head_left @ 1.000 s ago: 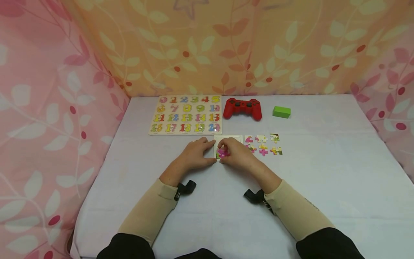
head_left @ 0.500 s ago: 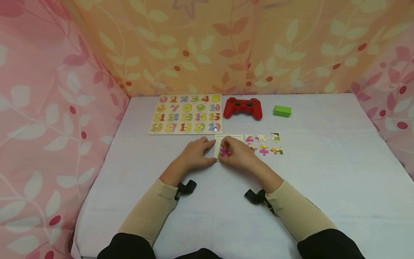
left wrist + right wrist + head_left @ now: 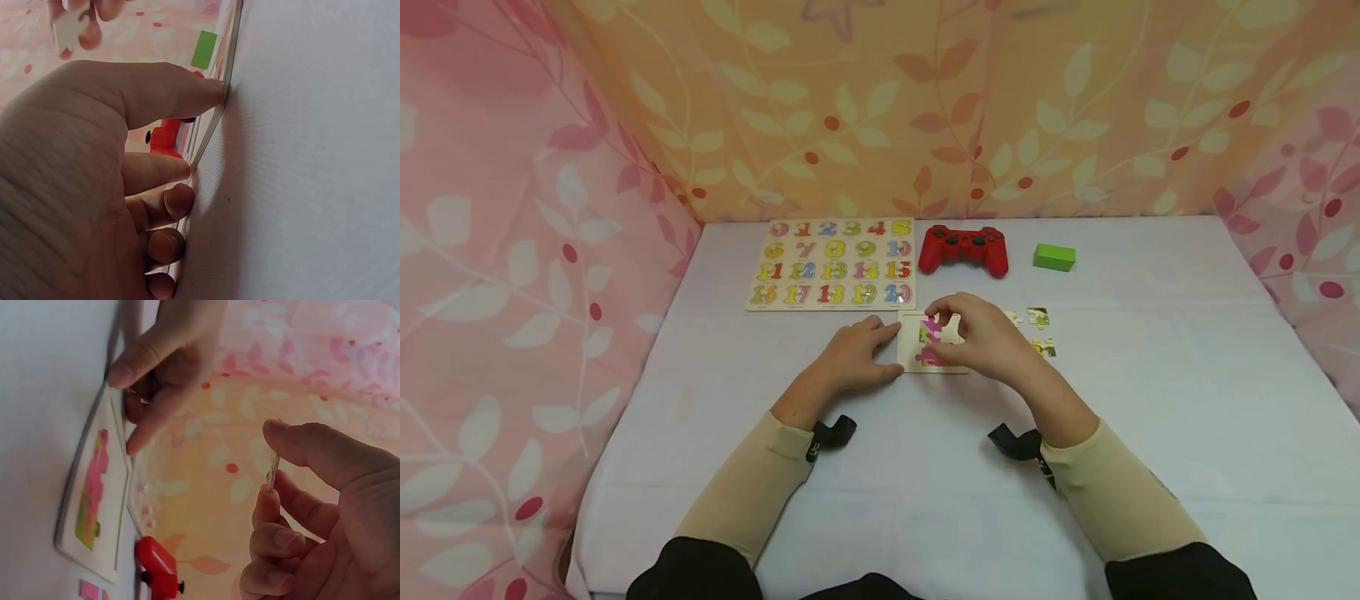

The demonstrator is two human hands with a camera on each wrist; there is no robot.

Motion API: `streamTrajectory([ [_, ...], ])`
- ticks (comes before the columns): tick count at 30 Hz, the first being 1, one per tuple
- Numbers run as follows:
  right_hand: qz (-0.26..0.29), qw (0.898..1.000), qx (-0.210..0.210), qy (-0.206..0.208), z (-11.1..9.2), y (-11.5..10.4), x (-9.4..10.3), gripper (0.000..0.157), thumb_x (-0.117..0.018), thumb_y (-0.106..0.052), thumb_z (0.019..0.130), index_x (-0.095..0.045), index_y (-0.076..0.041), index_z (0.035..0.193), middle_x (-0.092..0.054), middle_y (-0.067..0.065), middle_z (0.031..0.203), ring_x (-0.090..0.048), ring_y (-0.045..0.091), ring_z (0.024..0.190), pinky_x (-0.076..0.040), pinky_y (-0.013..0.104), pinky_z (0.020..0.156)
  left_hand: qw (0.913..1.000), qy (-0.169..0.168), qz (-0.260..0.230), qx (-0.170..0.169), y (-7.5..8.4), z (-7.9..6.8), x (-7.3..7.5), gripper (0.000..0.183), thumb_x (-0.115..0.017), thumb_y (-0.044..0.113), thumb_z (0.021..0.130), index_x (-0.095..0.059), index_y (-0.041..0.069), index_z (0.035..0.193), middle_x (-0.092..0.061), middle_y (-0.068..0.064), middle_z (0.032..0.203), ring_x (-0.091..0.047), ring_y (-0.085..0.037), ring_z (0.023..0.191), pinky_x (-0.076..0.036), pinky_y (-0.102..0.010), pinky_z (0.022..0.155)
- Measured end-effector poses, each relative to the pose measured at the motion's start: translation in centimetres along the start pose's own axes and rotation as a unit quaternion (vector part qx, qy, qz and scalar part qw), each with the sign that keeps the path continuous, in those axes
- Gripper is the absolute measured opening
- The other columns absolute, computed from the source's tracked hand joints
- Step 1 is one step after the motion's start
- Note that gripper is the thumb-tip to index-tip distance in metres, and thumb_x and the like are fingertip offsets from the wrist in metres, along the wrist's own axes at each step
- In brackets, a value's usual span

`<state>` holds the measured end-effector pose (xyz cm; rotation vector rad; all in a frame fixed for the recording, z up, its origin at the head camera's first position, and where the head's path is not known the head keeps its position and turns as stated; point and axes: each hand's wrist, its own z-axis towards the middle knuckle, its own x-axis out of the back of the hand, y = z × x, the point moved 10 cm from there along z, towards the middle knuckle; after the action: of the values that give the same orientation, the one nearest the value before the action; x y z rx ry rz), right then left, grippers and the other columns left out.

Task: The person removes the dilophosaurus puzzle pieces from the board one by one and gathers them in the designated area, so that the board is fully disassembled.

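My left hand (image 3: pixel 857 357) touches the left side of a small white puzzle tray (image 3: pixel 908 343), thumb at its near corner and forefinger at its far one. Inside the tray, a joined strip of pink and green puzzle pieces (image 3: pixel 95 487) stands away from the left border. Over the tray, my right hand (image 3: pixel 988 337) pinches a puzzle piece (image 3: pixel 273 472) between thumb and fingers, clear of the strip. The right wrist view shows that piece edge-on; its pale back (image 3: pixel 70 28) shows in the left wrist view. Its picture cannot be made out.
Loose puzzle pieces (image 3: pixel 1042 347) lie right of the tray, some hidden behind my right hand. Behind are a number board (image 3: pixel 831 262), a red game controller (image 3: pixel 964 250) and a green block (image 3: pixel 1054 257). Floral curtains (image 3: pixel 865 108) border the white-covered table (image 3: pixel 895 500).
My right hand has lifted from the tray and moved right, pinching a piece. The strip sits farther right in the tray than before. My left hand has stayed in place.
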<state>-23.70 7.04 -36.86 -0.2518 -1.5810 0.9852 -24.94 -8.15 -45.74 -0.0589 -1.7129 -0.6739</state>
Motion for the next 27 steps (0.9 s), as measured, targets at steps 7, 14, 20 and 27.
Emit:
streamTrajectory([
  [7,-0.041,0.999,0.011,0.001,-1.6,-0.2,2.1,0.044,-0.086,-0.022,0.085,-0.07,-0.012,0.125,-0.064,0.002,0.107,-0.056,0.028,0.09,-0.048,0.038,0.074,1.0,-0.001,-0.005,0.0,0.0,-0.1,0.0,0.077,-0.074,0.047,0.089,-0.049,0.015,0.154,-0.054,0.0,0.111,-0.049,-0.016,0.092,-0.043,-0.031,0.076],
  [14,-0.064,0.998,-0.024,-0.009,-3.4,2.8,3.4,0.048,-0.088,-0.022,0.083,-0.071,-0.008,0.126,-0.066,0.005,0.108,-0.055,0.031,0.088,-0.046,0.04,0.073,0.9999,0.004,-0.009,-0.003,-0.1,-0.1,0.0,0.076,-0.073,0.047,0.089,-0.049,0.014,0.154,-0.053,0.0,0.11,-0.049,-0.015,0.091,-0.043,-0.031,0.076],
  [20,-0.071,0.995,-0.069,-0.026,-4.4,5.9,3.1,0.043,-0.087,-0.024,0.083,-0.073,-0.008,0.121,-0.068,0.007,0.107,-0.055,0.028,0.086,-0.046,0.039,0.073,0.9999,0.007,-0.014,-0.002,-0.1,-0.2,0.1,0.076,-0.074,0.047,0.089,-0.05,0.014,0.154,-0.053,0.0,0.11,-0.049,-0.016,0.092,-0.043,-0.031,0.077],
  [27,-0.088,0.991,-0.085,-0.052,-4.5,8.5,1.2,0.042,-0.088,-0.023,0.08,-0.076,-0.008,0.117,-0.069,0.005,0.103,-0.06,0.025,0.096,-0.047,0.045,0.085,0.9999,0.008,-0.009,-0.005,-0.1,-0.1,0.0,0.077,-0.074,0.048,0.088,-0.05,0.015,0.153,-0.053,0.0,0.109,-0.049,-0.016,0.091,-0.043,-0.031,0.076],
])
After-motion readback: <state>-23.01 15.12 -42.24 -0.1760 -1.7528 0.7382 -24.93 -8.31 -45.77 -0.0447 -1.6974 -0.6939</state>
